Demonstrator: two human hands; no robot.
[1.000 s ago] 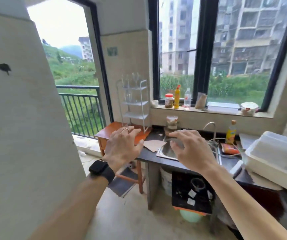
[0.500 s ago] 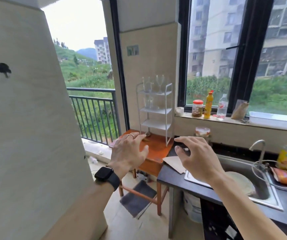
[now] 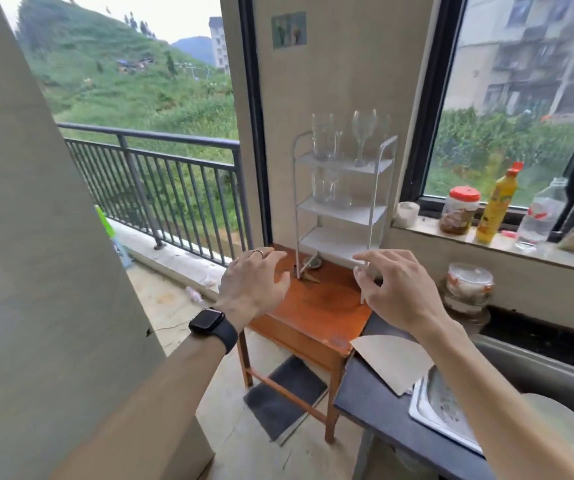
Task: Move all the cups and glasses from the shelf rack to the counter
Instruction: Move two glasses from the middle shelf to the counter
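Both hands are held out forward, palms down. Left hand (image 3: pixel 254 282), watch (image 3: pixel 212 323) on its wrist, has fingers spread and loosely bent, holding nothing. Right hand (image 3: pixel 396 289) is likewise relaxed and empty. Just beyond the fingertips stands the white shelf rack (image 3: pixel 341 212). On its top tier, above both hands, are a tumbler (image 3: pixel 322 136) and a wine glass (image 3: pixel 363 133), with more glasses (image 3: pixel 327 188) one tier down. Dark counter (image 3: pixel 375 400) lies beneath the right forearm.

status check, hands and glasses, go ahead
Left hand, right hand open, empty, before the shelf rack. Wine glass, tumblers on its top two shelves, untouched. Paper sheet lies on counter corner.
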